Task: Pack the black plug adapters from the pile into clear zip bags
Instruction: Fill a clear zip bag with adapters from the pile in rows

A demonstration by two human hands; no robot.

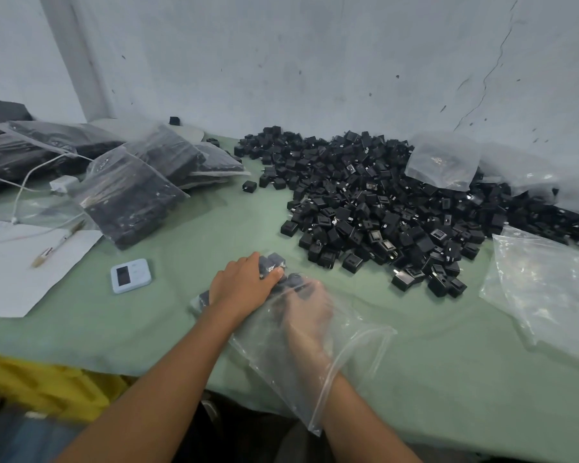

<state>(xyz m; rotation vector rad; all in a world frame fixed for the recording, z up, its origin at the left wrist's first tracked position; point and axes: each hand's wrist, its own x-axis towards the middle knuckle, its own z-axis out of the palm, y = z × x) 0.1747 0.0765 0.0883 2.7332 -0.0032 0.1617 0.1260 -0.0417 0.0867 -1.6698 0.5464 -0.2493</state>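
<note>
Scuffed, perhaps cracked wall [315, 61]; green tabletop [214, 228]

Matt black plastic is being noted on the plug adapters [381, 212]; glossy, creased clear film on the zip bag [358, 342]; smooth matt green cloth over the table [442, 372].

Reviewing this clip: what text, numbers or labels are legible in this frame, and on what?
Nothing can be read.
Timer: display dark, no digits show.
Paper: looks blank.
Filled bags: faint white marks, too blurred to read.
Adapters: any labels too small to read.
</note>
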